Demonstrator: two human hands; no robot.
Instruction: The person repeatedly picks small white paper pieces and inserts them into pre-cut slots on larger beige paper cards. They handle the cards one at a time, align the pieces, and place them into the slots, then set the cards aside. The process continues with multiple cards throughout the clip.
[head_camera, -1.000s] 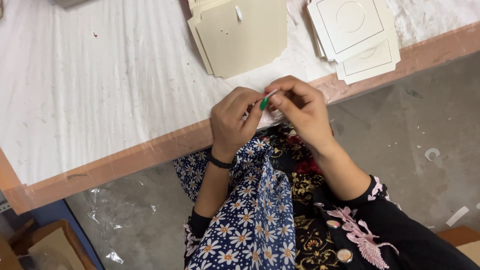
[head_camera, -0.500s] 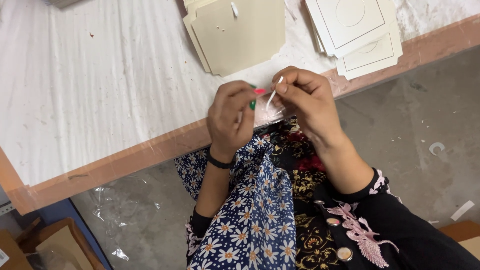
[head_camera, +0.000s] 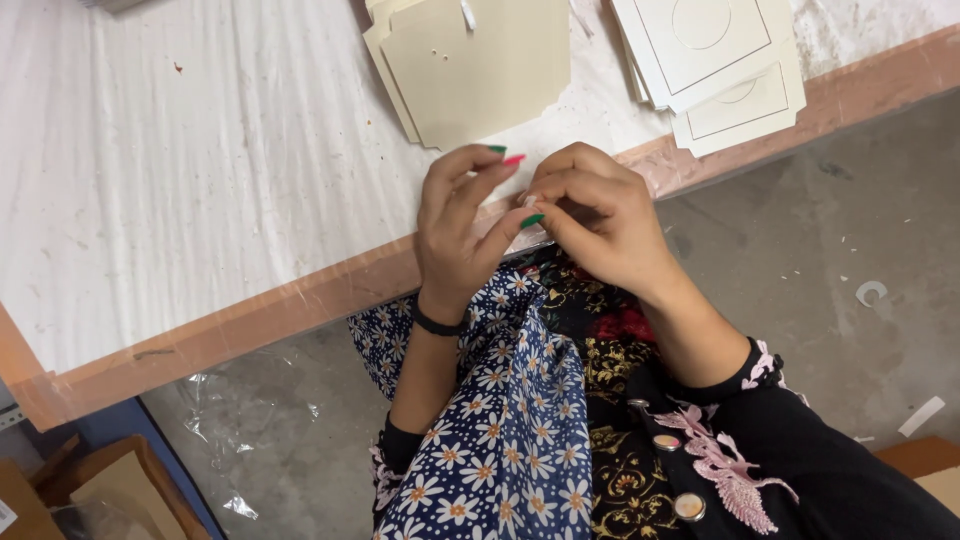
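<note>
At the near edge of the table (head_camera: 200, 340), where a tape-covered wooden strip runs beside the white cloth, we hold both hands close together over our lap. Our left hand (head_camera: 455, 235) is half curled, thumb stretched toward the other hand, index and middle fingers arched above with their green and pink nails up. Our right hand (head_camera: 590, 215) is closed narrow, fingertips gathered in a pinch. Between the two hands a small pale scrap (head_camera: 528, 201) just shows, touching the right fingertips and the left thumb; whether it is paper, tape or string we cannot tell, it is mostly hidden. We judge it very light and limp, easy to crease or drop, so it wants a fingertip pinch at its free end, not a full grip. On the cloth beyond our hands lies a stack of cream cards (head_camera: 475, 70) with clipped corners, and to its right a pile of white cards with scored circles (head_camera: 715, 60). Paper offcuts dot the grey floor (head_camera: 830, 220) beside our flowered and embroidered clothing
</note>
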